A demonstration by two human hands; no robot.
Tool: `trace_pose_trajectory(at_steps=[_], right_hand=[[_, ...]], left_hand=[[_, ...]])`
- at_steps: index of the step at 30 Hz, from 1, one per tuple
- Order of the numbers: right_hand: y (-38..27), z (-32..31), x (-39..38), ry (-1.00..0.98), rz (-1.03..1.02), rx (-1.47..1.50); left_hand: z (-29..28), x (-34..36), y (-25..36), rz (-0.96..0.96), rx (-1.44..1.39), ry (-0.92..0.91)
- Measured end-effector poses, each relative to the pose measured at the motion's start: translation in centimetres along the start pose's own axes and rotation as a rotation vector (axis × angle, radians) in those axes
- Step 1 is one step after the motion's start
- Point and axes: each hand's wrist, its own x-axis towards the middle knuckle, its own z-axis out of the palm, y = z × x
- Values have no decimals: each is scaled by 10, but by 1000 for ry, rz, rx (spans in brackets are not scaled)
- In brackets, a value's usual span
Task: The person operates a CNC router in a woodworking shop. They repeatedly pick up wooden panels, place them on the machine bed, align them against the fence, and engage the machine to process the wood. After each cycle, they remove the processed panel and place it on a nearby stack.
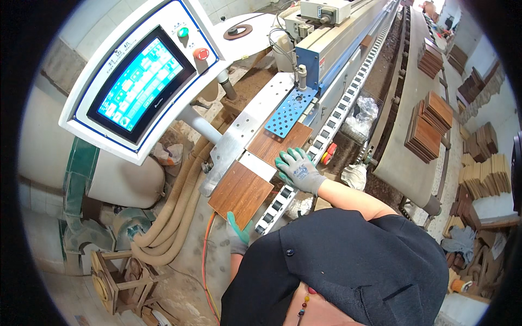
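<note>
Carefully Now: Gloved Hands Close to a Moving Feed Chain

Right hand (298,169) is lying flat, its grip spread open and pressing down on the near edge of the far wood panel (280,144), fingers pointing up the machine. Left hand (237,231) is sitting at the near corner of the second wood panel (240,192); only the green fingertips are showing, so I cannot tell whether that grip is closing on the edge or merely touching it. Both panels are lying on the metal counter (244,127) of the machine, one ahead of the other, with a pale strip of the counter between them.

The likeliest trouble, as I judge it, is the roller chain (331,127) running just beside the right hand: a knitted glove fingertip is apt to snag in the links if the hand is drifting sideways. A panel going in crooked could also be jamming under the blue perforated plate (290,111).

The panels are flat, rectangular, dark brown with a grooved plank pattern. The gloves are grey knit with a green rubbery coating. The counter is dull, drilled aluminium. A ribbed beige hose (176,217) is curving down at the left, below a tilted touch screen (140,84) glowing cyan. More brown panels are standing in stacks (429,127) well apart on the right.
</note>
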Motion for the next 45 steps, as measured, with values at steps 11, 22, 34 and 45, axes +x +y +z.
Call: trace_pose_trajectory(at_steps=[11, 22, 34, 45], right_hand=[[0, -2, 0, 12, -19, -17], [2, -5, 1, -14, -27, -14], [40, -2, 8, 22, 19, -84], [135, -5, 20, -17, 212, -250]], left_hand=[[22, -16, 26, -37, 12, 8], [-18, 9, -12, 115, 159, -127], [-62, 37, -51, 532, 610, -215], [-49, 30, -31, 660, 771, -325]])
